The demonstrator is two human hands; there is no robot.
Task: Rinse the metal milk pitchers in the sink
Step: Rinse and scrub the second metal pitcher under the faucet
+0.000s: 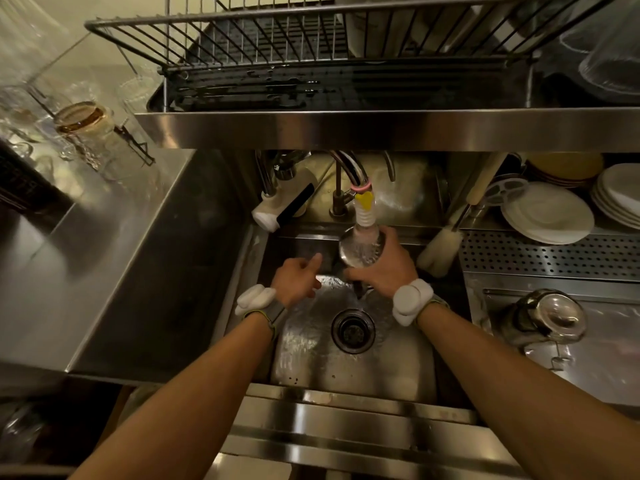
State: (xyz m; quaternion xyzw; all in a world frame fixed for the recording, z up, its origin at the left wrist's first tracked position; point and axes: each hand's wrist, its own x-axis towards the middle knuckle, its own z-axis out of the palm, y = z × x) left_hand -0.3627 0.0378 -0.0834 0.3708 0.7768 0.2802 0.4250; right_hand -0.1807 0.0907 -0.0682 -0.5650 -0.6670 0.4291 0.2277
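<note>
My right hand [388, 268] grips a metal milk pitcher [356, 247] and holds it under the faucet nozzle [364, 211], which has a yellow and white tip. Water streams into the pitcher's open mouth and runs down into the steel sink [311, 355] around the drain [353, 330]. My left hand [298, 280] hovers just left of the pitcher, fingers loosely apart, one finger pointing toward it, holding nothing. Both wrists wear white bands.
A second metal pitcher [543, 320] lies on the counter at the right. A bottle brush [440, 251] leans at the sink's back right. White plates [550, 216] stack behind a perforated tray. A wire dish rack [311, 39] sits on the shelf overhead. Glasses [83, 123] stand at the left.
</note>
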